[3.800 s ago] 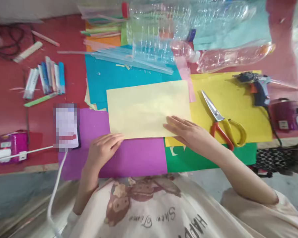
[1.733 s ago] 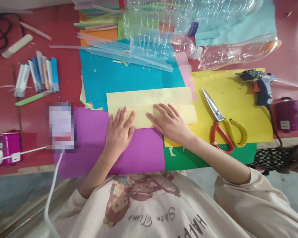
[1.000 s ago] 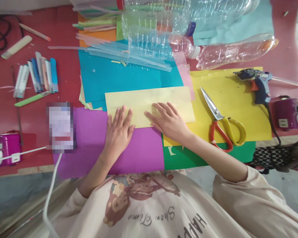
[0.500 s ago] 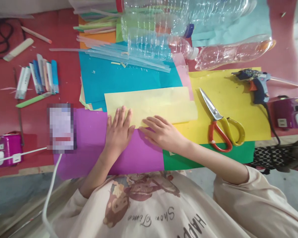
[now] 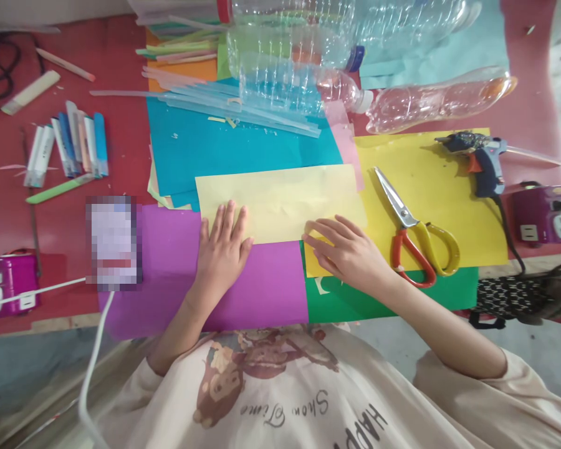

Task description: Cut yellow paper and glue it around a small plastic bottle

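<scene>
The red table (image 5: 9, 224) carries everything; on it a spread of coloured sheets lies with the pale yellow paper (image 5: 280, 199) on top, and that paper is the landmark here. Behind the paper lies the blue sheet (image 5: 224, 149); in front of it, toward the person, the purple sheet (image 5: 262, 287) and, beside that, the green sheet (image 5: 430, 293); to its right, partly under it, the bright yellow sheet (image 5: 434, 187). Farther behind the paper lie clear bottles (image 5: 308, 68) on their sides.

The paper reads as a long strip with its near edge doubled over, so a fold appears made lengthwise; I judge the creasing only part done, since the right end looks loose and not pressed flat. What is left, as far as can be seen, is running the crease along to that end.

The left hand (image 5: 222, 246) lies flat, fingers spread close together, pressing the paper's near left part; the right hand (image 5: 350, 252) rests at the near right corner, fingers lightly curled on the edge, holding nothing else.

Right of the paper lie scissors (image 5: 414, 227), blades shut, and beyond them a glue gun (image 5: 481, 159); left of it, a phone (image 5: 115, 243) and, farther off, a row of markers (image 5: 70, 146).
</scene>
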### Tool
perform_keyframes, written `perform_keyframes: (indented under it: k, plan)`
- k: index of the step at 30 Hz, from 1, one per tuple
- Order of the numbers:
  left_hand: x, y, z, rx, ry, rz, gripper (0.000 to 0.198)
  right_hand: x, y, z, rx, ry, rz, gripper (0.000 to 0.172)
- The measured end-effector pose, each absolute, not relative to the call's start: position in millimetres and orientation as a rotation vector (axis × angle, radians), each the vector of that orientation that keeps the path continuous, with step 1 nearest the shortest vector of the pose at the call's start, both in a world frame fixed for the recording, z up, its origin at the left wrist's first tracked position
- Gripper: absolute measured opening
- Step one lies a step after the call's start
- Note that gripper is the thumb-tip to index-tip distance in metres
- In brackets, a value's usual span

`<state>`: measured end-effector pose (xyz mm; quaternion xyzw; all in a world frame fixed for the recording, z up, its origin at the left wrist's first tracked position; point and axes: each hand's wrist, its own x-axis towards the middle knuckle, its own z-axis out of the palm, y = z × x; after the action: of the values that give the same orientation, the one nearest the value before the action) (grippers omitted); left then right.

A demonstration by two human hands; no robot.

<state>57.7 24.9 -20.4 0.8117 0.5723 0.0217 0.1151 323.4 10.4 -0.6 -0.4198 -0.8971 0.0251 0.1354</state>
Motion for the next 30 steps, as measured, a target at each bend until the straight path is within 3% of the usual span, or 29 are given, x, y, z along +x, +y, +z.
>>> perform_keyframes:
  k: [25, 30]
  plan:
    - [53.8, 36.7, -17.6, 2.362, 1.691, 0.016, 0.058, 360.4, 0.5, -12.4, -1.379, -2.466, -0.018, 0.024]
    - [57.9, 35.8, -15.4, 2.331, 1.721, 0.023, 0.057, 328.6, 8.9, -13.1, -1.212, -2.583, 0.1, 0.033]
